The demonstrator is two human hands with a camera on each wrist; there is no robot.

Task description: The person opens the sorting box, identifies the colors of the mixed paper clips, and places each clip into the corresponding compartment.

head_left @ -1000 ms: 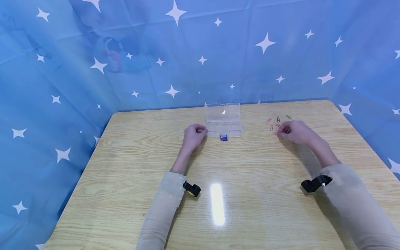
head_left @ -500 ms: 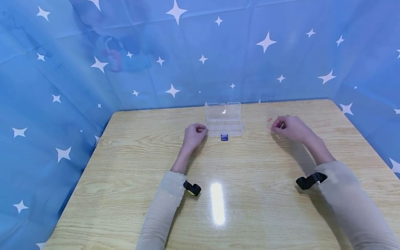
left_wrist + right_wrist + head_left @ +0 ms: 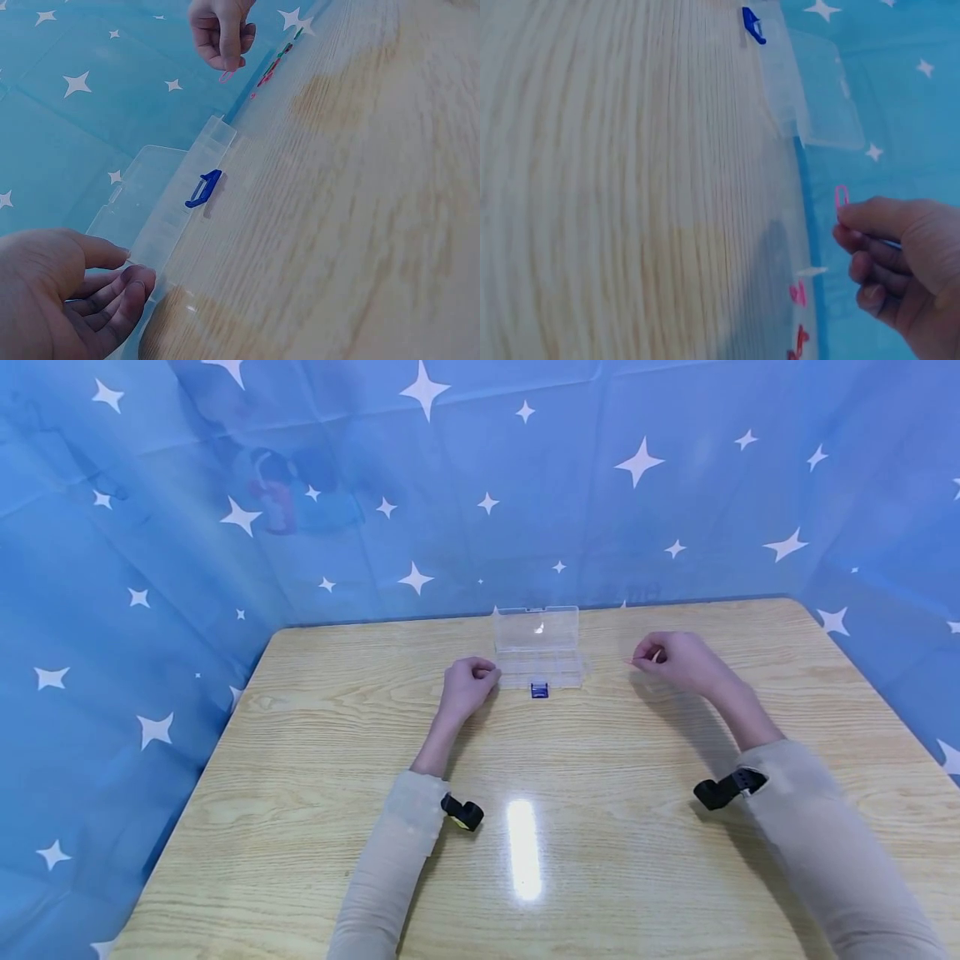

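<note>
A clear plastic compartment box [image 3: 517,680] stands near the table's far edge with its lid [image 3: 525,631] raised and a blue latch [image 3: 539,691] at the front. My left hand [image 3: 467,683] holds the box's left end, thumb and fingers at its corner. To the right of the box, my right hand [image 3: 681,660] is raised above the table and pinches a pink paper clip [image 3: 841,196] between thumb and forefinger. Several loose paper clips [image 3: 279,56], pink, red and green, lie on the table by the right hand, which hides them in the head view.
The wooden table [image 3: 300,827] runs up to a blue curtain [image 3: 337,485] with white stars, close behind the box. Both forearms in pale sleeves reach across the table, a black wrist camera [image 3: 723,790] on each.
My right hand has picked up the pink paper clip from the loose ones and moved left and slightly away, toward the box. The left hand stays at the box's left end.
</note>
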